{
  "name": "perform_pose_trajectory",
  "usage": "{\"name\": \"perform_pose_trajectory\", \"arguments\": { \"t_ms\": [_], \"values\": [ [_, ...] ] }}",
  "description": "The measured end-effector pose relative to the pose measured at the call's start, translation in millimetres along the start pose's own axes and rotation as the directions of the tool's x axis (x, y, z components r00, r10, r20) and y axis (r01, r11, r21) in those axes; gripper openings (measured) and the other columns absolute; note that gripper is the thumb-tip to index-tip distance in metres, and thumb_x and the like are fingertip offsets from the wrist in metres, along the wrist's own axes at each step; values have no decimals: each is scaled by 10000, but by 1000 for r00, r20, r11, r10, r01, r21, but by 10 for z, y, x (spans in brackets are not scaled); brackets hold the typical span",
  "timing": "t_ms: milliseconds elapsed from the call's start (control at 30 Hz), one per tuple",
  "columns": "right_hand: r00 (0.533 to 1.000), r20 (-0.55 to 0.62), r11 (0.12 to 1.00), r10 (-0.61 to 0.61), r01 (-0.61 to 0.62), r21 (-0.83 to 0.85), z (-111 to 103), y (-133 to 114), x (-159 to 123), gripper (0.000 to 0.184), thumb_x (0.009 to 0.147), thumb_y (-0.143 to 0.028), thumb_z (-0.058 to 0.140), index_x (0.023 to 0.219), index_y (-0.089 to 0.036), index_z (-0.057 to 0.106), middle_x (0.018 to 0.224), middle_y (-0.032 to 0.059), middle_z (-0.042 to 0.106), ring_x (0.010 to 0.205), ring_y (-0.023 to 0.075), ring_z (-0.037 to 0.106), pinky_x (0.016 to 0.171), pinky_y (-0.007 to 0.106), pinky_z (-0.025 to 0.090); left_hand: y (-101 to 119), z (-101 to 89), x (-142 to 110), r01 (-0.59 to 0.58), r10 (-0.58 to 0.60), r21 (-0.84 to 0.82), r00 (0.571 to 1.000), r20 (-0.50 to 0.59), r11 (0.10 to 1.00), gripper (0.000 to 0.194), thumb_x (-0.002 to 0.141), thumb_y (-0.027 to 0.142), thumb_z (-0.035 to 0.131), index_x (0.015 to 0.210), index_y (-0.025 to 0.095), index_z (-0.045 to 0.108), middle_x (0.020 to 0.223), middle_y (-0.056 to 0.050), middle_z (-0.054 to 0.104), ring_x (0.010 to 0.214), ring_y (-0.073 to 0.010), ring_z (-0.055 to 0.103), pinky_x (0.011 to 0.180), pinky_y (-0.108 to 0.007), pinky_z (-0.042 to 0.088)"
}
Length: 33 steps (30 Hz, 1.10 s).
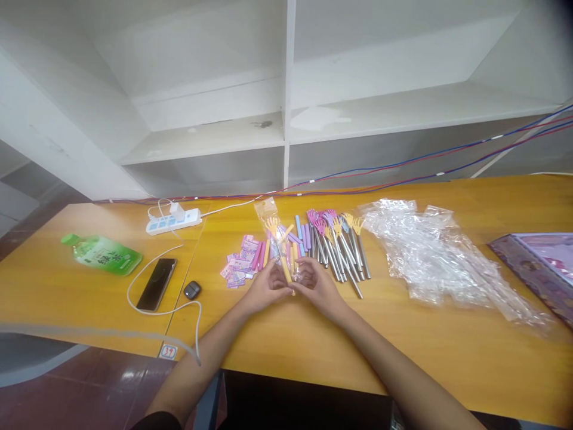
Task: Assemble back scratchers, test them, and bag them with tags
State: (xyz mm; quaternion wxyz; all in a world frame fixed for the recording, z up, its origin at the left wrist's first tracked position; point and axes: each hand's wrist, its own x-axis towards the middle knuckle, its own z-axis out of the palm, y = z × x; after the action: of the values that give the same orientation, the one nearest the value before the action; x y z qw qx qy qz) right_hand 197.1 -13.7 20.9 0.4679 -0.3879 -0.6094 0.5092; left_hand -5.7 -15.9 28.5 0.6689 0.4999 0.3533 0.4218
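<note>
A yellow back scratcher [271,226] lies inside a clear plastic bag [266,207], its hand-shaped head pointing away from me. My left hand [268,288] pinches the bag's near end from the left. From the right, my right hand [317,286] grips the same end, with the thumbs close together by the yellow handle. Just beyond my hands are coloured handle tubes [306,237] in purple, blue, pink and yellow. Several metal-rod back scratchers [342,251] with coloured heads lie to the right. Small pink printed cards [239,263] are piled beside my left hand.
Clear plastic bags [418,257] spread over the right side, near a purple box [528,269]. At left are a green bottle [107,254], a phone [156,285], a small black case [192,290] and a power strip [173,221] with a white cable. White shelving [286,89] stands behind the table.
</note>
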Motion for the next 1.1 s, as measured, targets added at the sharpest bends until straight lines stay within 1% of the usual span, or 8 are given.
{"name": "perform_pose_trajectory", "arguments": {
  "t_ms": [67,200,267,433,567,767,967,1100],
  "values": [
    [997,-17,994,79,-77,78,3,38,22,642,792,-514,862,1293,-246,564,865,-4,676,749,180,690,715,343,610,-6,-10,7,17,-17,8,1000,-6,1000,793,751,239,927,1438,268,532,1130,-80,679,954,-215,734,862,-346,591],
    [978,-8,976,207,-206,70,0,102,56,465,705,-584,898,840,-200,672,746,10,697,677,172,666,647,314,576,-26,-43,16,24,-23,21,999,-49,999,847,760,252,923,1488,266,490,976,-22,664,823,-164,703,787,-301,571],
    [971,-5,966,239,-237,103,-1,114,66,472,678,-591,912,741,-197,659,701,13,696,625,164,644,596,302,551,-47,-53,17,24,-24,0,998,-51,1000,847,775,256,913,1501,272,478,1001,-28,668,833,-159,698,790,-295,561],
    [969,27,957,247,-248,154,-41,19,111,466,668,-581,923,778,-186,702,713,13,708,615,153,639,590,288,546,-67,-59,42,-29,26,-55,998,-56,998,787,779,251,905,1458,276,508,1170,-64,657,990,-186,695,905,-336,556],
    [972,81,960,220,-231,158,-92,-74,142,459,715,-604,882,815,-185,726,752,11,710,642,145,642,618,283,553,-42,-74,77,-60,55,-38,992,-113,998,800,749,284,924,1432,266,508,1178,-67,671,1060,-214,691,960,-363,546],
    [985,106,984,139,-149,97,-135,-38,164,439,729,-583,881,759,-190,689,708,-4,674,649,142,606,634,274,488,-79,-103,71,44,-37,225,999,-35,973,392,764,414,896,948,167,653,827,-15,691,760,-171,662,741,-296,531],
    [966,240,995,97,-101,5,-212,-272,196,423,785,-566,841,952,-195,723,868,14,721,800,171,659,768,299,512,-38,-38,39,-33,55,492,998,-30,870,408,857,541,783,803,154,667,707,-33,688,657,-175,634,644,-269,460],
    [976,217,989,31,2,-148,-168,-420,48,330,801,-497,842,904,-202,737,861,21,723,774,174,656,724,291,493,-1,103,-46,-63,28,474,996,81,878,510,909,617,698,716,146,667,653,-44,664,623,-172,614,625,-269,448]
  ]
}}
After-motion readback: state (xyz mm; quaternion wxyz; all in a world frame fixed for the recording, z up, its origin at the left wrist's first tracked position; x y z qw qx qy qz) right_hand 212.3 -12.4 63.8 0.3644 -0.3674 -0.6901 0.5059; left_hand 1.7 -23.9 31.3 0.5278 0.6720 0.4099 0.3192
